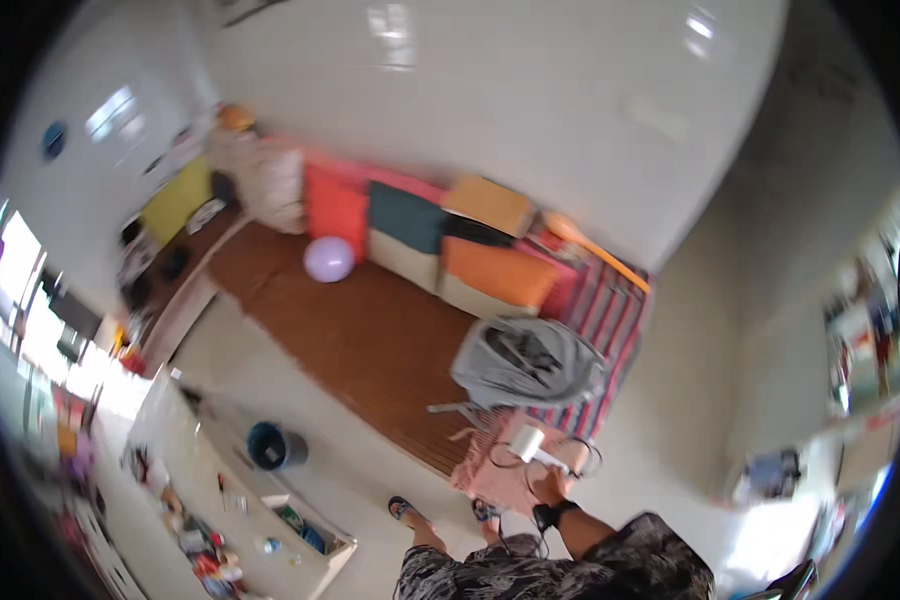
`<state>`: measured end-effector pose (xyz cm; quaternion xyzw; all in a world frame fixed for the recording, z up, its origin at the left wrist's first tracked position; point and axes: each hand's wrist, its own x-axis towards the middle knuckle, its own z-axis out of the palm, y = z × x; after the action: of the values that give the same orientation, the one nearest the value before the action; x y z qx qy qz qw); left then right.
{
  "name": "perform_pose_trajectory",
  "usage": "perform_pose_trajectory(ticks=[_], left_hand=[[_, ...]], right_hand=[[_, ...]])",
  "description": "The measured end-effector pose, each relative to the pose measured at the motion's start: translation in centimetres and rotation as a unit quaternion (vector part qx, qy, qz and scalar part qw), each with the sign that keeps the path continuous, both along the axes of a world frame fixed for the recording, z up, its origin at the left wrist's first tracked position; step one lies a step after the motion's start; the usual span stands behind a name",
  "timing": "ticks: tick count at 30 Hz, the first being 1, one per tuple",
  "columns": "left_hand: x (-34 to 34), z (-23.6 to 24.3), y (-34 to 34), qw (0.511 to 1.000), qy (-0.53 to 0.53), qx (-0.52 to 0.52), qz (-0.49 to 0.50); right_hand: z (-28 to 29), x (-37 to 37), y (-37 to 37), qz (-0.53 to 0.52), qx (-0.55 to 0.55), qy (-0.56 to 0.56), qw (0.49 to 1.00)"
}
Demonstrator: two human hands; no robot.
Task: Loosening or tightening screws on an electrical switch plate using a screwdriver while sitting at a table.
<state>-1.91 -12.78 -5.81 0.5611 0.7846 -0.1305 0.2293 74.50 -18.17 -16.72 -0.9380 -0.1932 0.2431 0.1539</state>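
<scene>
My right hand (552,484), with a dark band on the wrist, is closed round the handle of a white hand-held device (526,443) with dark cord loops about it. Beneath the device lies a fringed pink cloth (498,484) at the near end of the long seat. A grey backpack (505,385) lies just beyond it on brown matting (350,350) and a striped cover (615,335). My left hand is not in view. The picture is somewhat blurred, so the finer shape of the device cannot be made out.
Several cushions (405,230) and a purple balloon (328,258) are on the seat along the white wall. At the lower left are a blue bin (288,448) and a low white table (320,570) holding small items. My sandalled feet (402,508) stand by the seat's edge.
</scene>
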Motion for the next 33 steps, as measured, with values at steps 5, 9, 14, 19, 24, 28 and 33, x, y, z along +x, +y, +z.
perform_pose_trajectory(ticks=[5, 9, 14, 19, 24, 28, 33], left_hand=[[-1.6, -5.3, 4.8, 0.966, -0.241, 0.089, -0.026], [-1.5, -7.0, 7.4, 0.963, -0.090, 0.204, 0.154], [-1.7, -6.6, 11.0, 0.937, -0.162, 0.203, 0.235], [-2.7, -7.1, 12.5, 0.924, -0.176, 0.213, 0.263], [-3.5, -7.0, 10.8, 0.929, -0.160, 0.181, 0.282], [-2.4, -4.7, 10.5, 0.920, -0.141, 0.109, 0.349], [3.3, -0.4, 11.9, 0.859, -0.062, 0.163, 0.481]], right_hand=[[6.1, -2.6, 6.9, -0.010, 0.038, 0.027, 0.999], [3.9, -2.9, 11.6, 0.013, 0.075, -0.020, 0.997], [4.6, -3.1, 21.9, 0.136, 0.141, -0.037, 0.980], [7.6, -6.5, 33.3, 0.200, 0.184, -0.049, 0.961], [9.2, -10.3, 45.1, 0.295, 0.197, -0.007, 0.935], [8.9, -14.4, 55.8, 0.359, 0.254, -0.031, 0.898], [10.4, -20.7, 69.7, 0.421, 0.204, 0.067, 0.881]])
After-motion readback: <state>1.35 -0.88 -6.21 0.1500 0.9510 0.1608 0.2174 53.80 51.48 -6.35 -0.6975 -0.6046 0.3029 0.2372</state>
